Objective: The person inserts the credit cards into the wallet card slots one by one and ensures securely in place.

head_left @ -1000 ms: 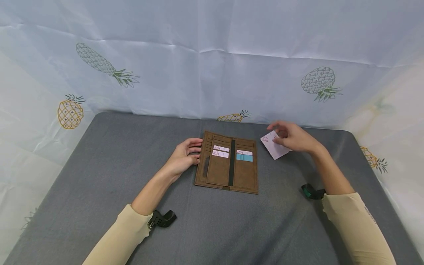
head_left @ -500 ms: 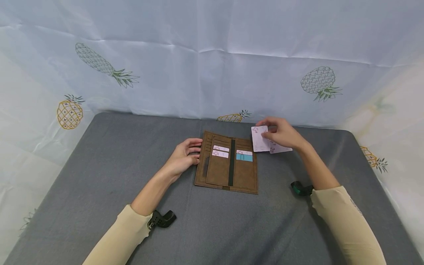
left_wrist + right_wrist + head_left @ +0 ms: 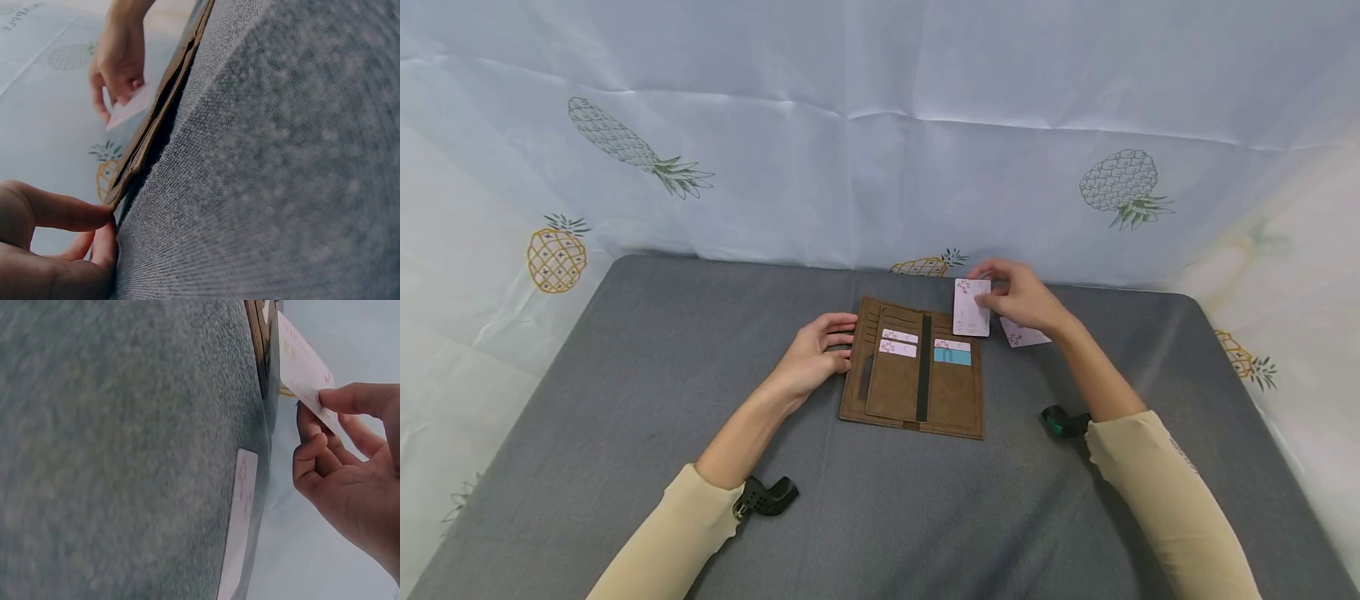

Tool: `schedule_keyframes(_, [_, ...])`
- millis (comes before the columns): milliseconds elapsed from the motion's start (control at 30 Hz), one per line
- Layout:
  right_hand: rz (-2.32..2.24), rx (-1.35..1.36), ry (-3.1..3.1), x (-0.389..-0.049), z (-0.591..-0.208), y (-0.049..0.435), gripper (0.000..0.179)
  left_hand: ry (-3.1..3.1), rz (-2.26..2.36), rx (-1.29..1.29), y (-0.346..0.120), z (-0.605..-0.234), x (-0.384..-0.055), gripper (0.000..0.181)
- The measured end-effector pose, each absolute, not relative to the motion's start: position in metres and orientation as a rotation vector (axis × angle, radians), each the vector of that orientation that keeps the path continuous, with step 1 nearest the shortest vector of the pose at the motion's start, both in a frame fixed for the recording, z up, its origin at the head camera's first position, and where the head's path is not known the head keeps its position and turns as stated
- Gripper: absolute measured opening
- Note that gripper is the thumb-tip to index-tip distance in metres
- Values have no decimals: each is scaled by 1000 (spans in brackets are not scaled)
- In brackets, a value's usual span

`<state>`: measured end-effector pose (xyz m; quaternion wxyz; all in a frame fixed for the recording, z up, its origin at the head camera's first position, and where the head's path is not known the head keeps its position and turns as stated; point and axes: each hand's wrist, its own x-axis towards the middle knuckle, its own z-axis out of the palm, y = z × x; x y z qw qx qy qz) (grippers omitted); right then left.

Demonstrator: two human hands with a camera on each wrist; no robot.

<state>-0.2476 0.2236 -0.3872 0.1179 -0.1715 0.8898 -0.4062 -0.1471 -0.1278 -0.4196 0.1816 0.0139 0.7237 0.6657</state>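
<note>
A brown bifold wallet [image 3: 955, 400] lies spread on the table, with two pink-white cards in its left slots and a pink-white card above a blue card [image 3: 952, 357] in its right slots. My left hand [image 3: 808, 358] holds the wallet's left edge; in the left wrist view, thumb and fingers pinch its corner [image 3: 115, 195]. Between thumb and fingers, my right hand [image 3: 1026, 298] pinches a pink-white flowered card [image 3: 972, 308], over the wallet's upper right corner. Lettering "VIP" shows on that card [image 3: 303, 359] in the right wrist view.
Another pink-white card [image 3: 1022, 333] lies on the grey table [image 3: 880, 517] right of the wallet, partly under the right hand. A pineapple-print curtain [image 3: 775, 183] hangs behind the table. Black wrist cameras [image 3: 771, 496] sit at both cuffs.
My right hand has moved left with the pinched card, from right of the wallet to its upper right corner, uncovering the other card on the table. The left hand has stayed put.
</note>
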Motion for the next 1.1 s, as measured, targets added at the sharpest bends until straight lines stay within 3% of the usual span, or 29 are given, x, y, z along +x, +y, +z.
schedule_keyframes(1100, [-1208,-557,2601,-252,-403,199,37,2047,1893,46,-127,-420,-148,73])
